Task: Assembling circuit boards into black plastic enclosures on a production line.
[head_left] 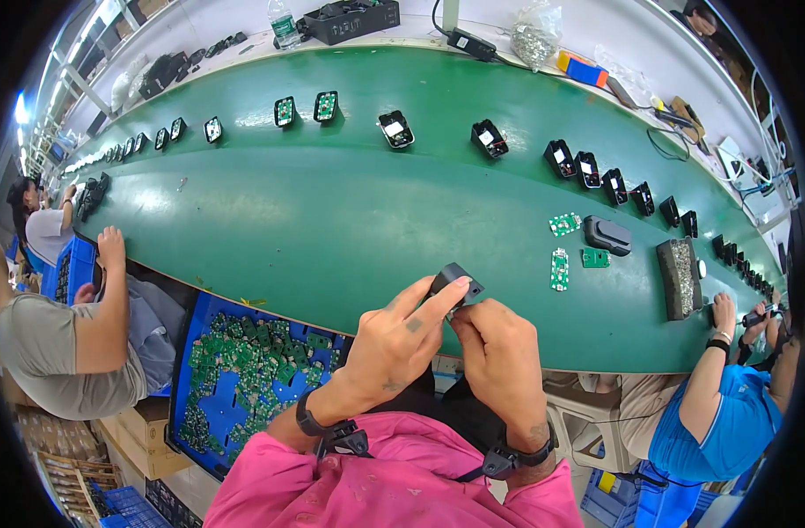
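Just above the table's near edge, my left hand grips a small black plastic housing, its index finger stretched along the top. My right hand is closed, thumb and index finger pinched together close against the housing's near side. What those fingertips hold, if anything, is hidden. To the right on the green table lie a closed dark grey case and three green circuit boards, one of them a board with white parts.
A row of open black housings curves along the far side. Under the table's near edge, left, stands a blue tray full of circuit boards. A foam block stands at right. People sit on both sides, one in a blue shirt.
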The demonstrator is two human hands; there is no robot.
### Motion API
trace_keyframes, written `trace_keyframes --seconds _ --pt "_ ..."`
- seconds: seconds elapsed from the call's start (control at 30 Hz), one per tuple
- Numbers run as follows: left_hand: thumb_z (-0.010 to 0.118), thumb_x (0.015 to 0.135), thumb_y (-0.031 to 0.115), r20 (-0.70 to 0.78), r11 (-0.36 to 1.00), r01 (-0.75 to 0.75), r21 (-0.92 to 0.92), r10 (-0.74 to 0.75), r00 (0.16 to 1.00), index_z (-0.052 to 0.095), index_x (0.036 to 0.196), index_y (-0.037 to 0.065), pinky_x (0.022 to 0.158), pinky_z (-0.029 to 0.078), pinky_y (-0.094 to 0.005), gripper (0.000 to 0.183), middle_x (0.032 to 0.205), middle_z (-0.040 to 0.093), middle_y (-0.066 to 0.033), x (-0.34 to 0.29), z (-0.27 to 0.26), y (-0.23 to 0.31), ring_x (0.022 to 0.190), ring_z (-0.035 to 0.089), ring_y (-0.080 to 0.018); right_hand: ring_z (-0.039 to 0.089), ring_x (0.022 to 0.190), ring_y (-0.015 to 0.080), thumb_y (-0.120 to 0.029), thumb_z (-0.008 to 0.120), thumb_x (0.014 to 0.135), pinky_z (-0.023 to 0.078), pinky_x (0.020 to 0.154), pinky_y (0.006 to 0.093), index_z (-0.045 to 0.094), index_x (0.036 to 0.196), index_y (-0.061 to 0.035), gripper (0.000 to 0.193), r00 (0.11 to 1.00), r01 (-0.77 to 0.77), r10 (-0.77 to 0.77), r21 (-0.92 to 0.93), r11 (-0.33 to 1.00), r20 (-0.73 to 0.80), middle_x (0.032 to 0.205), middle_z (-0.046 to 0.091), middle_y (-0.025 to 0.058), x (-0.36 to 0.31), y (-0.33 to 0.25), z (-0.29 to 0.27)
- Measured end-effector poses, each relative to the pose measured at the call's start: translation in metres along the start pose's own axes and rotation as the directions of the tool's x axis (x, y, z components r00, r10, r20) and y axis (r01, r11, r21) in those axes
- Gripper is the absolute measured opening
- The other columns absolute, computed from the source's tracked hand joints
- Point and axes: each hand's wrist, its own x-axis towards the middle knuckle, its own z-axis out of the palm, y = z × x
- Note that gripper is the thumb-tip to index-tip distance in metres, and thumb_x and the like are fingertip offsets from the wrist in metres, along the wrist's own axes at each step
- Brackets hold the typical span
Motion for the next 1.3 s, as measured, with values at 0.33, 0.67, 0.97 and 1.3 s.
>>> trace_keyframes --seconds 0.33,0.67,0.97,1.3 --pt "0.066 0.082 -0.008 0.089 0.972 0.179 -0.149 -0.167 0.982 0.062 0.133 0.009 0.06 0.057 -0.031 0.054 0.114 0.069 -0.0168 -0.008 0.006 -0.001 0.075 0.071 -0.0228 0.064 0.075 0.0387 -0.003 0.064 0.086 0.049 0.067 0.0441 0.066 0.087 0.0021 0.006 0.994 -0.069 0.066 0.03 0.997 0.092 0.08 0.065 0.0181 -0.002 0.007 -0.005" --pt "0.065 0.082 -0.001 0.185 0.999 0.037 -0.02 -0.033 0.982 0.056 0.139 0.011 0.065 0.056 -0.0401 0.059 0.11 0.068 -0.0181 -0.006 0.0 0.002 0.079 0.068 -0.0341 0.065 0.075 0.0373 -0.003 0.064 0.084 0.049 0.066 0.0421 0.069 0.087 0.0027 0.007 0.986 -0.073 0.062 0.066 0.995 0.155 0.078 0.066 0.0179 -0.005 0.013 -0.008" --pt "0.065 0.085 -0.005 0.128 0.978 0.148 -0.149 -0.129 0.983 0.059 0.137 0.008 0.057 0.054 -0.0278 0.054 0.108 0.07 -0.0149 -0.008 0.006 -0.004 0.069 0.066 -0.0143 0.061 0.059 0.0171 -0.007 0.069 0.086 0.044 0.054 0.0315 0.069 0.082 0.0035 0.011 0.983 -0.167 0.15 0.181 0.969 0.101 0.069 0.065 0.0127 -0.006 0.02 -0.002" --pt "0.056 0.097 0.005 0.459 0.48 0.562 -0.673 -0.325 0.827 0.047 0.143 0.009 0.058 0.057 -0.027 0.048 0.116 0.062 -0.0123 -0.006 0.0 -0.009 0.082 0.069 -0.0178 0.059 0.054 0.0089 -0.011 0.069 0.094 0.046 0.049 0.0259 0.064 0.091 0.0039 0.016 0.986 -0.138 0.155 0.223 0.965 -0.06 0.065 0.064 0.0057 -0.026 0.035 0.005"
